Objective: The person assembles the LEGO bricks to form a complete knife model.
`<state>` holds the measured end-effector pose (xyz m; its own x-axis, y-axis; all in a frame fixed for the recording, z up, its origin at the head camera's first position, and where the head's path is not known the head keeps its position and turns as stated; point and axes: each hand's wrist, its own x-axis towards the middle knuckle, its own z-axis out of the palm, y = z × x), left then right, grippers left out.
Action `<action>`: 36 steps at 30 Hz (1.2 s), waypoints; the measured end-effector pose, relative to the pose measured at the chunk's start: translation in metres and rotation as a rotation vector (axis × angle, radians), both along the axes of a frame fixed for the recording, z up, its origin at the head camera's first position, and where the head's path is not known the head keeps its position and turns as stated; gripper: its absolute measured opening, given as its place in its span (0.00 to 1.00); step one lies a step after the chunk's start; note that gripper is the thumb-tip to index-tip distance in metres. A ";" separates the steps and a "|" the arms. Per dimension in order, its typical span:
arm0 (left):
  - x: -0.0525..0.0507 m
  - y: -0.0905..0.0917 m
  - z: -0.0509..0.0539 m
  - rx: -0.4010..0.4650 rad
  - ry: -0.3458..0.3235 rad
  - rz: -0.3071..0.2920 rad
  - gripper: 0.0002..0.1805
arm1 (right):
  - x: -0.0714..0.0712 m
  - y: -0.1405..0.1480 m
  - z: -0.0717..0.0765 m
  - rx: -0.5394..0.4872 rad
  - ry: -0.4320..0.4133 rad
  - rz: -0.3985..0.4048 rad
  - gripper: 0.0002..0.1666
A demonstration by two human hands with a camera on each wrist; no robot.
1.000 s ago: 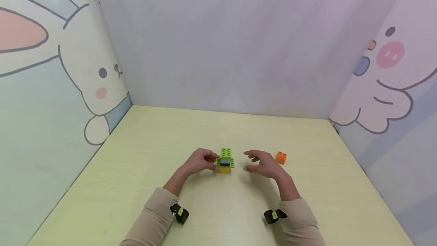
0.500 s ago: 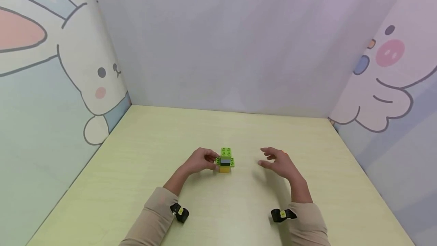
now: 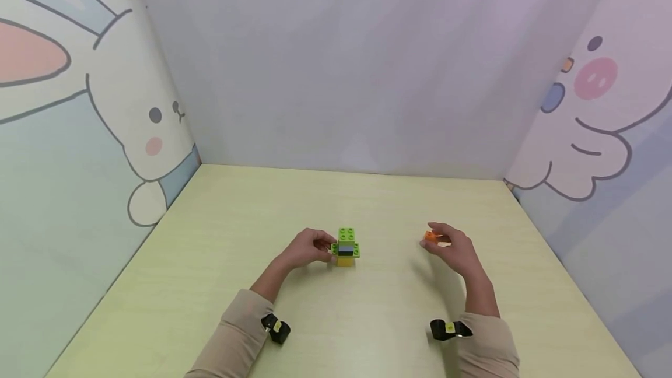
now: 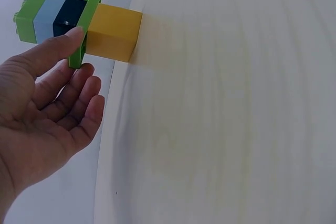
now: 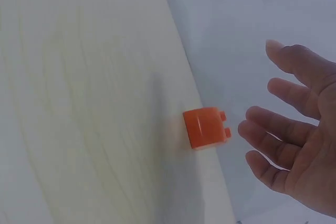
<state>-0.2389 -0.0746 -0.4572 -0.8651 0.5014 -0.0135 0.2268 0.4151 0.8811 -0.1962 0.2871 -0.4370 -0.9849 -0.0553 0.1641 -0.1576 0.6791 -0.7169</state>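
A small stack of toy building bricks (image 3: 346, 238) stands upright on the table: yellow at the bottom, then a wider green plate, dark, light blue and lime green bricks. My left hand (image 3: 303, 248) pinches the left end of the green plate (image 4: 79, 57) between thumb and fingers. An orange brick (image 3: 430, 237) with studs on top sits to the right. My right hand (image 3: 458, 252) is at this brick with thumb and fingers spread about it. In the right wrist view, the fingers (image 5: 262, 129) stay apart from the orange brick (image 5: 203, 128), just above its studs.
The pale wooden table (image 3: 252, 203) runs back to a grey curtain-like wall (image 3: 346, 74). Side panels carry a rabbit drawing (image 3: 131, 92) at left and a pig drawing (image 3: 593, 109) at right. Black wrist cameras (image 3: 276, 328) sit on both sleeves.
My right hand has moved right, away from the brick stack, to the orange brick. The left hand keeps its hold on the stack.
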 end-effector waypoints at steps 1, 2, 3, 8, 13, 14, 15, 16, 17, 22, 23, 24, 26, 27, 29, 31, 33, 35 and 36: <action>0.000 -0.001 0.000 -0.003 -0.003 0.003 0.19 | 0.000 0.001 -0.001 0.005 -0.006 -0.011 0.34; 0.000 -0.001 0.000 -0.003 0.000 0.002 0.19 | 0.000 0.002 -0.002 0.011 -0.016 -0.021 0.35; 0.000 -0.001 0.000 -0.003 0.001 0.000 0.19 | 0.000 0.004 -0.004 0.014 -0.028 -0.031 0.36; 0.001 -0.003 -0.001 -0.005 0.003 -0.009 0.19 | -0.002 0.007 -0.009 0.025 -0.109 -0.063 0.39; 0.002 -0.004 -0.002 -0.005 0.004 -0.012 0.19 | -0.002 0.009 -0.014 0.042 -0.186 -0.090 0.39; 0.002 -0.004 -0.002 -0.005 0.001 -0.010 0.19 | -0.002 0.009 -0.015 0.046 -0.197 -0.094 0.39; 0.002 -0.004 -0.002 -0.005 0.002 -0.010 0.19 | -0.003 0.009 -0.015 0.047 -0.204 -0.094 0.39; 0.002 -0.004 -0.003 -0.005 0.003 -0.010 0.19 | -0.003 0.008 -0.016 0.048 -0.209 -0.094 0.39; 0.002 -0.005 -0.002 -0.005 0.003 -0.009 0.19 | -0.004 0.008 -0.017 0.046 -0.213 -0.094 0.39; 0.003 -0.005 -0.002 -0.009 -0.002 -0.001 0.19 | -0.009 0.008 -0.021 0.034 -0.206 -0.081 0.37; 0.004 -0.005 -0.001 -0.010 -0.003 -0.001 0.19 | -0.011 0.008 -0.022 0.031 -0.203 -0.081 0.37; 0.004 -0.005 -0.001 -0.009 0.000 -0.004 0.19 | -0.012 0.008 -0.023 0.029 -0.200 -0.079 0.37; 0.004 -0.005 -0.001 -0.010 -0.001 -0.005 0.19 | -0.014 0.007 -0.023 0.028 -0.194 -0.077 0.37; 0.004 -0.005 -0.001 -0.010 -0.001 -0.005 0.19 | -0.016 0.007 -0.023 0.027 -0.193 -0.079 0.37; 0.005 -0.005 0.000 -0.008 0.000 -0.006 0.19 | -0.017 0.006 -0.023 0.032 -0.199 -0.089 0.38; 0.005 -0.005 0.000 -0.006 -0.001 -0.008 0.19 | -0.019 0.005 -0.024 0.049 -0.212 -0.100 0.38; 0.005 -0.004 0.001 0.002 0.003 -0.016 0.19 | -0.021 0.004 -0.023 0.066 -0.231 -0.113 0.37; 0.004 -0.004 0.001 0.006 0.002 -0.022 0.19 | -0.022 0.003 -0.022 0.081 -0.247 -0.127 0.36; 0.004 -0.004 0.001 0.007 0.001 -0.023 0.19 | -0.023 0.002 -0.022 0.087 -0.251 -0.132 0.36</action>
